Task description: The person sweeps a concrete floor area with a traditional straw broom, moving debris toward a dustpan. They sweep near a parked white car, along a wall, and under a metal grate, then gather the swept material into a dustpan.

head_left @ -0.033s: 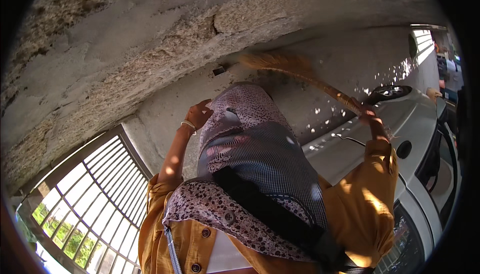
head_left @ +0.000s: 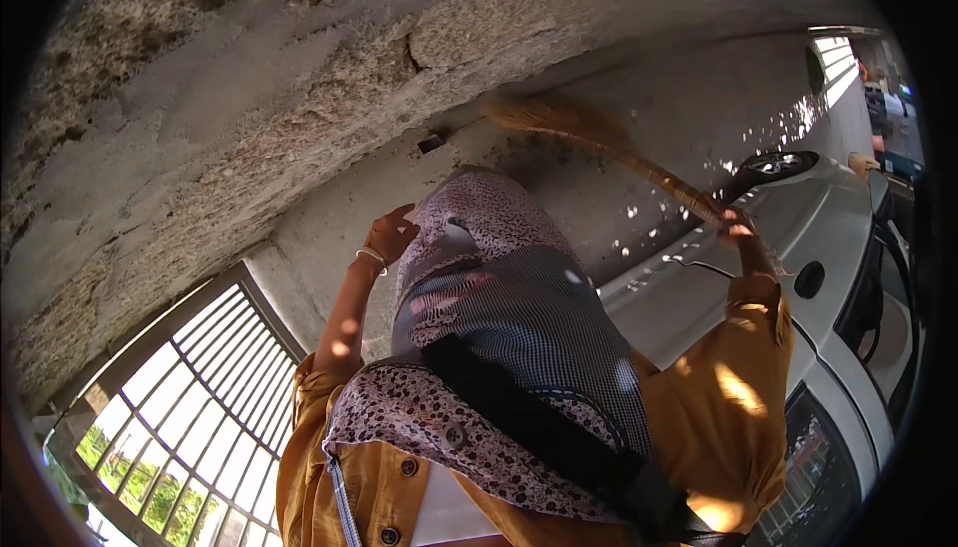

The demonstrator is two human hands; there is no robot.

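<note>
A straw broom [head_left: 639,163] slants across the ground ahead of me, its bristles [head_left: 549,118] blurred and low near the foot of the wall. My right hand [head_left: 736,226] is wrapped round the upper end of its handle, close beside the silver car. Nothing is in my left hand [head_left: 395,235], which hangs at the side of my patterned garment [head_left: 479,210]. Its index finger reaches out while the other fingers are loosely bent, and a pale bracelet [head_left: 372,256] circles the wrist.
A rough stone and cement wall [head_left: 299,118] runs along the left and far side. A barred gate [head_left: 210,377] stands at the lower left. The silver car [head_left: 788,258] takes up the right side. A small dark hole [head_left: 430,143] lies at the wall's base.
The view has shifted slightly, with the wall and car a little higher in the picture. My right hand keeps its hold on the broom, and my left hand looks almost unchanged.
</note>
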